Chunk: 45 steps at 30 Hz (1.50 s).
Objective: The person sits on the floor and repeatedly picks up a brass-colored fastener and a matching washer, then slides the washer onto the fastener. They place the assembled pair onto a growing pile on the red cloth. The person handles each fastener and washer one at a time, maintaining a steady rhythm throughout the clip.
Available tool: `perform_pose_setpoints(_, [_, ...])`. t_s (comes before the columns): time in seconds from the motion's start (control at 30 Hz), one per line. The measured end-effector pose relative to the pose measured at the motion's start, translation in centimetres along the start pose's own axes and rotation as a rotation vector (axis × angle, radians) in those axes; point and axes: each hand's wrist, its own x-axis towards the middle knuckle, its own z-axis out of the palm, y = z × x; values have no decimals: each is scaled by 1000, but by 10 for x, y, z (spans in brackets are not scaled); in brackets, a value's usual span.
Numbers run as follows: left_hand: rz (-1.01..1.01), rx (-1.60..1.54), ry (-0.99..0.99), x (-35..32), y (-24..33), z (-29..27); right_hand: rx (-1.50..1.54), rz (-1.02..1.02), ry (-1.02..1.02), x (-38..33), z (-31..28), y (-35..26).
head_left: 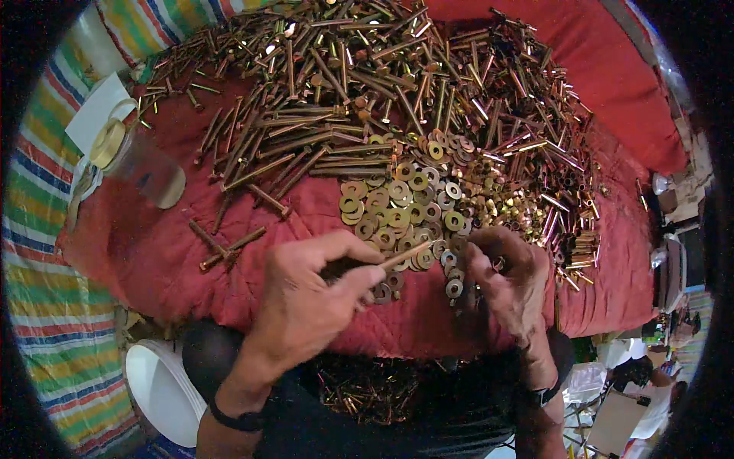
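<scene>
My left hand [310,294] is closed, with a brass-coloured bolt [407,256] pinched between thumb and forefinger. The bolt's shank slants up to the right, its end above a heap of flat washers [397,193]. Just right of that end, my right hand [508,279] is curled, thumb and fingers drawn together. A small shiny ring-like piece seems to show among its fingers, too small to name. Behind my right hand lies a heap of small golden nuts or sleeves [505,200]. Several washers lie right beneath its fingertips.
A large pile of long bolts [359,57] covers the far side of the red cloth [153,237]. A few loose bolts [225,249] lie at left near a clear jar [157,172]. More hardware [375,390] sits in my lap. A white tub [157,390] stands lower left.
</scene>
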Motion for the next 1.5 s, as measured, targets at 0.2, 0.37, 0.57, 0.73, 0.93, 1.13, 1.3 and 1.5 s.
perform_pose_setpoints(0.2, [438,389,9,1,-26,24,178,86,-154,-12,2,3])
perform_pose_setpoints(0.37, [748,487,91,-2,-35,41,-46,-150,-65,-13,4,9])
perform_pose_setpoints(0.57, [776,435,77,0,-37,33,8,-97,-24,-11,0,1])
perform_pose_setpoints(0.73, [980,651,24,-5,-37,37,139,173,-57,-12,-6,-4])
perform_pose_setpoints(0.93, [814,518,46,-2,-37,38,-21,-138,-211,-15,-11,-2])
perform_pose_setpoints(1.13, [216,-106,-60,-2,-28,40,1109,149,95,2,-14,8])
perform_pose_setpoints(1.3, [26,-333,-146,-5,-25,49,1465,105,133,6,-3,12])
perform_pose_setpoints(1.5, [-18,-482,-134,-3,-30,51,1549,152,128,6,6,7])
